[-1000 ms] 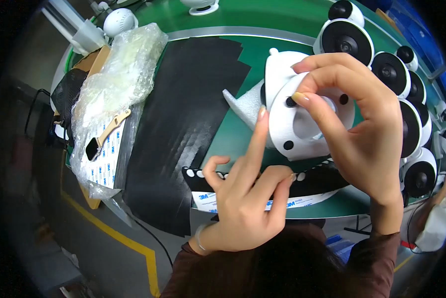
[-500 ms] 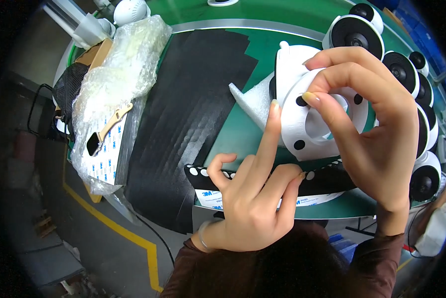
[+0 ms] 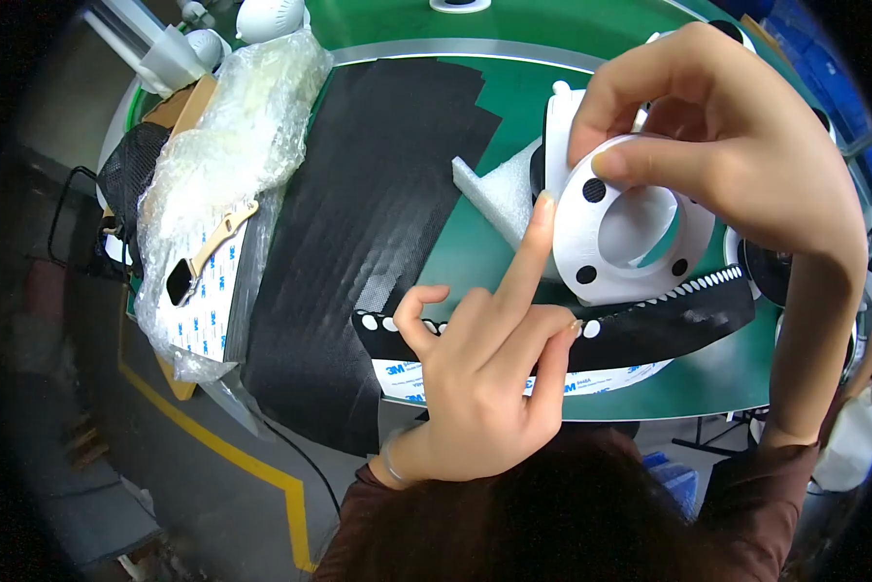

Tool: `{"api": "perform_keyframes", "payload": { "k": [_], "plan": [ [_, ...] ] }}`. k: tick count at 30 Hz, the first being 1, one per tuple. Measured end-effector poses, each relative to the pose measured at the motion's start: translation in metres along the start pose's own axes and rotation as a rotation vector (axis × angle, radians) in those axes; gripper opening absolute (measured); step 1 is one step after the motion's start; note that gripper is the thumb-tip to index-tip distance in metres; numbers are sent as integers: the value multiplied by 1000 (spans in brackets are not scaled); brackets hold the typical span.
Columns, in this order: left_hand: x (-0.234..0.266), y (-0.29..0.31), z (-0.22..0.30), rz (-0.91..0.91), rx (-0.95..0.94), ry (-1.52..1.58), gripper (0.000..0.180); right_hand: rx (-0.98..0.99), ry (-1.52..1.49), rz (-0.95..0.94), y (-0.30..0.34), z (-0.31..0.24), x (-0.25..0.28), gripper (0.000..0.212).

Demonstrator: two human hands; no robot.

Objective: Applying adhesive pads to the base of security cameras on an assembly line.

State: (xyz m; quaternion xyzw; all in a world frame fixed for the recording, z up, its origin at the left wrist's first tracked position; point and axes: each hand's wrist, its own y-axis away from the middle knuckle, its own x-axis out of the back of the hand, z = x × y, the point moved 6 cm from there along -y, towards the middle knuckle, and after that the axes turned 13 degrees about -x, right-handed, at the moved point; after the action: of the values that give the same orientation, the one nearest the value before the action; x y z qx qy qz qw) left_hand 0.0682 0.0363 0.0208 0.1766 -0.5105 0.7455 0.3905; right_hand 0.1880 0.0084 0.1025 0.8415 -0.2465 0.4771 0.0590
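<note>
A white ring (image 3: 574, 233) with a large round opening and black dots near its edge stands tilted toward me. My right hand (image 3: 727, 145) grips its upper rim, the thumb on the front face beside one black dot and the fingers behind. My left hand (image 3: 484, 383) has its thumb and index finger pinched together; what is between them, if anything, is too small to make out. One stretched finger touches the ring's left edge. Below lies a black strip (image 3: 678, 335) lined with white dots, over white printed backing paper (image 3: 601, 381). The left hand covers part of both.
White foam (image 3: 509, 194) lies behind the ring. A black sheet (image 3: 368, 194) spreads to the left, beside a stack of printed sheets (image 3: 203, 325) with a wristwatch (image 3: 208, 254) on top and bubble wrap (image 3: 251, 126). Round black-and-white units (image 3: 771, 272) crowd the right side.
My right hand has shifted from a fingertip pinch by a black dot to a grip over the ring's upper rim. The ring has turned slightly, and more of the black strip shows.
</note>
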Motion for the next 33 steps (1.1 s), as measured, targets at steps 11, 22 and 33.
{"api": "perform_keyframes", "payload": {
  "k": [11,22,33],
  "plan": [
    [7,10,-22,95,81,149,5,-301,-145,-624,-85,26,15,19],
    [-7,19,-22,70,67,232,5,85,306,435,-246,29,-12,19],
    [-4,18,-26,28,130,233,6,-199,567,30,-268,144,-105,20]
  ]
}}
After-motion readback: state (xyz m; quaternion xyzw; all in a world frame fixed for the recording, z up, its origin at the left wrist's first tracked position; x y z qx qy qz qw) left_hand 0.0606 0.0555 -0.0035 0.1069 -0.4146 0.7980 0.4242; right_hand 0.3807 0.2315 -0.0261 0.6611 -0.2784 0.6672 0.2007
